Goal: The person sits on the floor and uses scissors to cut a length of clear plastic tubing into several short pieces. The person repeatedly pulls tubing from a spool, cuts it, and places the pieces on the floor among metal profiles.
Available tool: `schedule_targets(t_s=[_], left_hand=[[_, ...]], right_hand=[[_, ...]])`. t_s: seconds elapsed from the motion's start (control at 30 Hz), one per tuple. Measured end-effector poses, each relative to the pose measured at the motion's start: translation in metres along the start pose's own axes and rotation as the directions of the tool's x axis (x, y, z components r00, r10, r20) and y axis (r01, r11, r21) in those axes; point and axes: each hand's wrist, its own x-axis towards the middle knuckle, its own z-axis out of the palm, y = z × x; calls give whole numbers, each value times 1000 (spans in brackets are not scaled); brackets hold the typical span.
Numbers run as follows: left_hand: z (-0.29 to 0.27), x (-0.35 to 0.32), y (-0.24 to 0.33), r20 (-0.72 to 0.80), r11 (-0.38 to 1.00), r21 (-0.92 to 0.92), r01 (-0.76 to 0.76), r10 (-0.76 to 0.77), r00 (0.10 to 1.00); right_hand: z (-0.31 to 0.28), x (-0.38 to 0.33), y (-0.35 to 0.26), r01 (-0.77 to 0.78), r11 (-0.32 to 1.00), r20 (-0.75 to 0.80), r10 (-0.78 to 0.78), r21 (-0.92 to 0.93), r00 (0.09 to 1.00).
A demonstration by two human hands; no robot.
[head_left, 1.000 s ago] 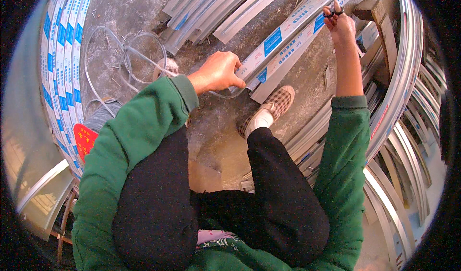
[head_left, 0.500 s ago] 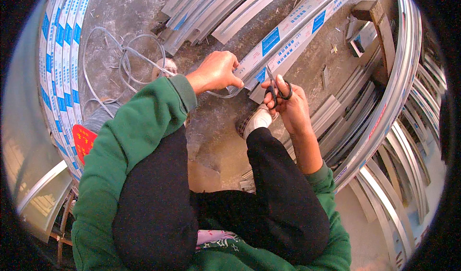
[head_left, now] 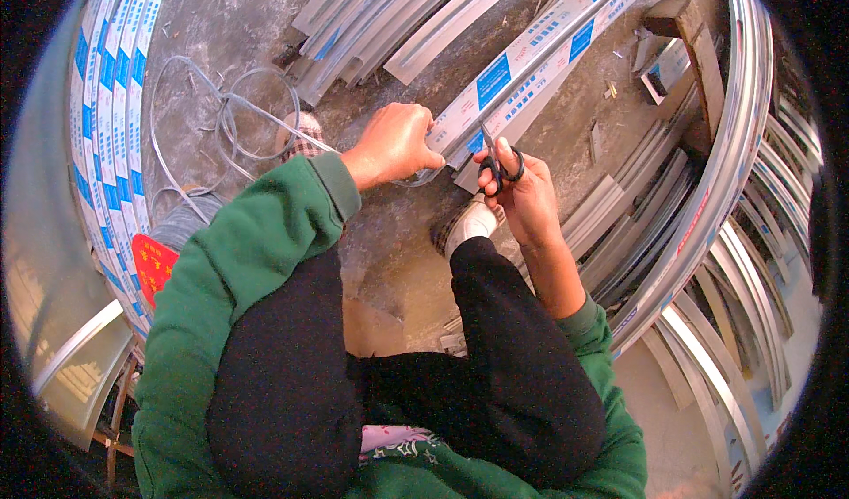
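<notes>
My left hand (head_left: 393, 145) is closed at the near end of a long metal profile (head_left: 531, 34) covered in white and blue film, thumb on one side and fingers on the other. Black-handled scissors (head_left: 500, 172) are in my right hand (head_left: 528, 200), blades pointing up beside the end of the profile. A pale, clear-looking strip (head_left: 218, 89) loops over the floor, passes behind my left forearm and shows again below my left hand (head_left: 416, 180). Exactly how it meets the profile is hidden by my fingers.
Cut metal strips (head_left: 389, 26) lie on the floor ahead. Film-wrapped profiles (head_left: 115, 101) stand along the left, near a grey roll (head_left: 190, 216) with a red label (head_left: 152, 264). On the right are a brown bracket-shaped support (head_left: 703, 65), long profiles (head_left: 752, 83) and stacked strips (head_left: 628, 225).
The scissors and my right hand have shifted slightly left, and the blades have tilted a little. My left hand stays at the profile's end. The whole view has moved slightly.
</notes>
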Motion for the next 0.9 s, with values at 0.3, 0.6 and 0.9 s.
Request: schedule_targets(t_s=[0.3, 0.6, 0.9], left_hand=[[-3, -1, 3, -26, 999, 35, -15, 16, 1000], [-4, -6, 13, -12, 999, 2, -41, 41, 999], [-9, -4, 1, -33, 999, 35, 32, -31, 999]], right_hand=[[-45, 65, -52, 306, 940, -96, -322, -150, 942], [-129, 204, -223, 520, 798, -343, -602, -305, 722], [-64, 71, -85, 260, 953, -75, -274, -156, 959]])
